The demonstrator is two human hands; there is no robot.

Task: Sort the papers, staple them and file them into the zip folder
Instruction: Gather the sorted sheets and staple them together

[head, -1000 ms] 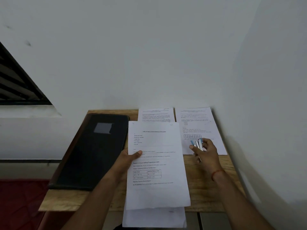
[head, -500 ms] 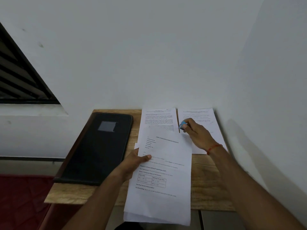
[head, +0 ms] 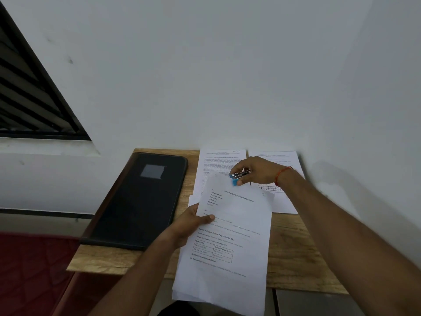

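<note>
Blue-tipped stapler [head: 237,176] is pinched in your right hand [head: 257,171] at the far edge of the sheets [head: 232,236], which your left hand [head: 193,224] grips by their left side. Their near ends look fanned, so stapling now risks a crooked set. The zip folder [head: 141,199] lies closed on the table [head: 293,242], to the left.

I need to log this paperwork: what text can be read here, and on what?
On the held sheet: "Unique Selling Propositions (USP)"
Same sheet: "Order Value"
Same sheet: "Delivery Fee per Order"
Same sheet: "Next Day Payment Reconciliation"
The back sheets, stapler, folder: nothing legible.
</note>
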